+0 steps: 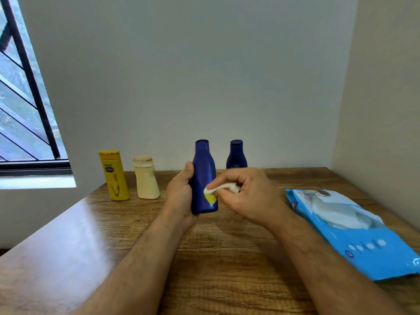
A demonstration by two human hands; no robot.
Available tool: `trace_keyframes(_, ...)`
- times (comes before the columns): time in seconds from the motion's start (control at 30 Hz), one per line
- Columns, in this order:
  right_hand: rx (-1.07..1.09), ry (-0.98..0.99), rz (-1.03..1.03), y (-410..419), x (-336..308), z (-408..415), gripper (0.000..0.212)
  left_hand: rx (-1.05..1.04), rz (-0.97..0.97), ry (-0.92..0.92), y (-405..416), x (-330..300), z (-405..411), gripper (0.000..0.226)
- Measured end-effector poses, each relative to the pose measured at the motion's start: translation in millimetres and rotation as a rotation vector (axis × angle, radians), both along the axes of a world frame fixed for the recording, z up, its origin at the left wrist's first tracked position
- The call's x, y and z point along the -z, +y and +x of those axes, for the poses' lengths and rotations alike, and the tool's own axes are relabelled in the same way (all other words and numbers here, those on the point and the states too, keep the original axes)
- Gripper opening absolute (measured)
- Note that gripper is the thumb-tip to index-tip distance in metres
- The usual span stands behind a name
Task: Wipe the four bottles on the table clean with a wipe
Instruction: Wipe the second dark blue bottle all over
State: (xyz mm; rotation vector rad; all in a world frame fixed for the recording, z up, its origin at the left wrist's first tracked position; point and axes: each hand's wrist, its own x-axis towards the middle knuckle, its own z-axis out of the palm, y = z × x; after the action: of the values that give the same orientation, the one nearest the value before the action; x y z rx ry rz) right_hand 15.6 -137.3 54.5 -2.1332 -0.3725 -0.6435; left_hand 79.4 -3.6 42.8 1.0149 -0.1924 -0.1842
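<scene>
A tall blue bottle [203,176] is held upright above the middle of the desk [68,242] by the left hand [180,196], whose fingers are wrapped round its far side with the thumb laid along the near left edge. A white wipe [221,188] is pinched in the curled fingers of the right hand [246,196] and pressed against the lower right face of that bottle, just above a yellow patch on it. Along the far edge of the desk three more bottles are stood against the wall: a yellow bottle [113,176] nearest the far left corner, a cream bottle [145,177] just beside it, and a dark blue bottle [236,154] further right. The lower half of the dark blue bottle is hidden behind the right hand. A blue pack of wipes [354,233] is laid flat near the right edge of the desk, well apart from the bottles, and its lower right corner is cut off by the frame. The print on the yellow bottle's label is too small to be read. A barred window [25,98] is seen beyond the left edge.
</scene>
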Motion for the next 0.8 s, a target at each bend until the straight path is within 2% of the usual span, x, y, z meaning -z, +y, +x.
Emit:
trace_keyframes(0.17, -0.053, 0.052, -0.033, 1.5, 0.7, 0.3, 0.016, -0.046, -0.068, -0.066, -0.7, -0.8, 0.7, 0.032)
trace_keyframes(0.23, 0.025, 0.005, 0.035, 1.9, -0.3, 0.6, 0.013, 0.034, 0.006, -0.087, -2.0, 1.8, -1.8, 0.032)
trace_keyframes(0.37, 0.272, -0.214, 0.203, -2.9, -2.2, 5.9, 0.010, 0.217, 0.164, -0.086, -5.6, 5.1, -11.5, 0.031)
trace_keyframes(0.53, 0.491, -0.357, 0.137, -10.1, -1.5, 9.1, 0.016, 0.216, 0.092, -0.073, -6.1, 4.5, -8.5, 0.032)
trace_keyframes(0.7, 0.319, -0.268, -0.009, -3.6, 1.2, 8.4, 0.010, 0.182, 0.022, -0.035, -3.8, 3.0, -7.3, 0.033)
trace_keyframes(0.8, 0.159, -0.156, -0.020, -0.6, 1.2, 4.8, 0.011, 0.124, -0.011, -0.039, -2.6, 4.7, -0.8, 0.032)
